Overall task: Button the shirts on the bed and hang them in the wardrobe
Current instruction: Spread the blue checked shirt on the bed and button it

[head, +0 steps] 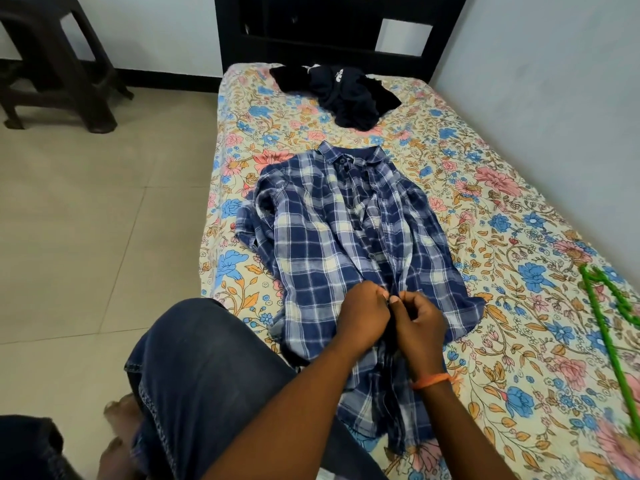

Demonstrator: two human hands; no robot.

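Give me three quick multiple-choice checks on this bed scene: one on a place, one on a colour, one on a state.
1. Where does the black garment lie?
A. near the headboard
B. on the floor
C. under the plaid shirt

2. What colour is the hanger on the bed?
A. red
B. green
C. white

3. What are the hands doing?
A. resting flat on the bedsheet
B. lifting the hanger
C. both pinching the plaid shirt's front edges

Answers:
1 A: it is crumpled at the far end of the floral bedsheet.
2 B: bright green at the right edge.
3 C: the left hand and right hand meet at the placket of the plaid shirt, low down.
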